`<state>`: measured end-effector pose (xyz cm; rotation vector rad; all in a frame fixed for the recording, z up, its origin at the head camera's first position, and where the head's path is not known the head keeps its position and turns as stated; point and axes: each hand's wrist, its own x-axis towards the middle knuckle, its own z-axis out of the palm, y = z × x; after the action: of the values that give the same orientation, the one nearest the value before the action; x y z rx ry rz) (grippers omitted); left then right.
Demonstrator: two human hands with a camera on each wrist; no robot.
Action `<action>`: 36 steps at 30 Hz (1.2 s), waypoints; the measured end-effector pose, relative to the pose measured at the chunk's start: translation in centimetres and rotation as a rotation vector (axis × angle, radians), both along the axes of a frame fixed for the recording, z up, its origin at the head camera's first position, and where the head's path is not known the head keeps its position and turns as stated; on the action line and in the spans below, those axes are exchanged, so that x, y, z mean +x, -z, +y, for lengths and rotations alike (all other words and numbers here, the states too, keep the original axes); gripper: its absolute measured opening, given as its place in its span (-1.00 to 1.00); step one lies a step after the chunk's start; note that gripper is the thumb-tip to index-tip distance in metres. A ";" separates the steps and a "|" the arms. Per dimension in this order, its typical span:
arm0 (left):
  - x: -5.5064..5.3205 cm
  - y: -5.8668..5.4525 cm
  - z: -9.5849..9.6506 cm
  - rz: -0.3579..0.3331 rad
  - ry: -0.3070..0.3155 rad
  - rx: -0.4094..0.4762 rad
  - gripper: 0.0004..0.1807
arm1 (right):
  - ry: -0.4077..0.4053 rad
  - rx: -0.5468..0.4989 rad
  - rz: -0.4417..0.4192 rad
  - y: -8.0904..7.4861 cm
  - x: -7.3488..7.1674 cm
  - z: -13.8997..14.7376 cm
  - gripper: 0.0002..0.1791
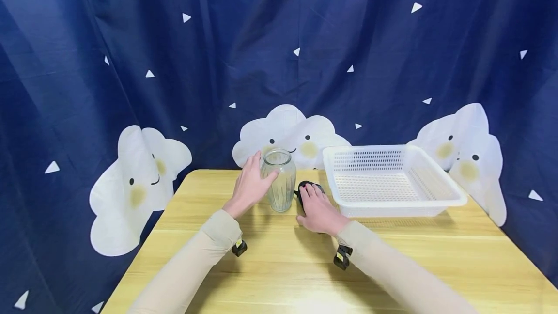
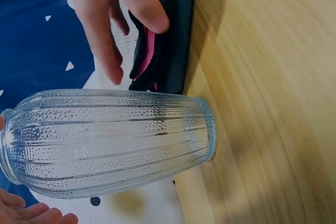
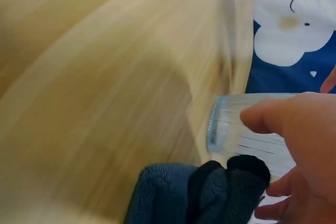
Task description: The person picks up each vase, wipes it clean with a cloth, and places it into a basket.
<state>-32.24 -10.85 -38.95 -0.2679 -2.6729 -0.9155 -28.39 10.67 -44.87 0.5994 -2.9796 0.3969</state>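
A clear ribbed glass vase (image 1: 283, 190) stands upright on the wooden table (image 1: 270, 265). My left hand (image 1: 252, 185) is at its left side near the rim, with thumb and fingers spread about it; in the left wrist view no firm grip on the glass (image 2: 105, 140) shows. Just right of the vase lies a dark folded fleece item (image 2: 181, 35) with pink showing inside its fold. My right hand (image 1: 321, 211) is over it, fingers loosely bent and thumb apart. Whether those fingertips touch the dark fleece (image 3: 163, 192) is unclear.
A white perforated plastic basket (image 1: 392, 203) stands on the table to the right of my right hand. Behind the table hangs a dark blue curtain (image 1: 218, 71) with white clouds and triangles.
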 end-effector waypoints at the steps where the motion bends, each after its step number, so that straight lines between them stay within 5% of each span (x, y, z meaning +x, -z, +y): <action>1: 0.0 0.0 -0.1 0.000 0.001 -0.001 0.00 | 0.024 0.001 -0.015 0.2 -0.3 -0.2 0.00; 9: 0.3 0.0 -0.3 -0.013 0.004 -0.001 0.00 | 0.152 0.009 -0.160 0.9 -1.5 -0.7 0.07; 18: 0.4 0.5 -0.4 0.001 0.014 -0.010 -0.02 | 0.182 0.006 -0.214 1.4 -2.1 -0.5 -0.03; 24: 0.4 0.5 0.0 0.011 0.034 0.008 -0.03 | 0.162 0.051 -0.115 1.7 -2.1 -0.2 -0.06; 32: 0.3 0.2 0.9 0.041 0.021 0.012 -0.01 | 0.185 -0.003 0.090 1.8 -0.9 -0.1 -0.20; 36: 0.1 0.1 1.1 0.039 0.011 0.011 0.02 | 0.206 -0.050 0.178 1.1 -0.1 -0.5 -0.11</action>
<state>-32.12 -9.71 -39.08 -0.2957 -2.6324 -0.9187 -28.49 10.17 -45.98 0.3005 -2.8152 0.3781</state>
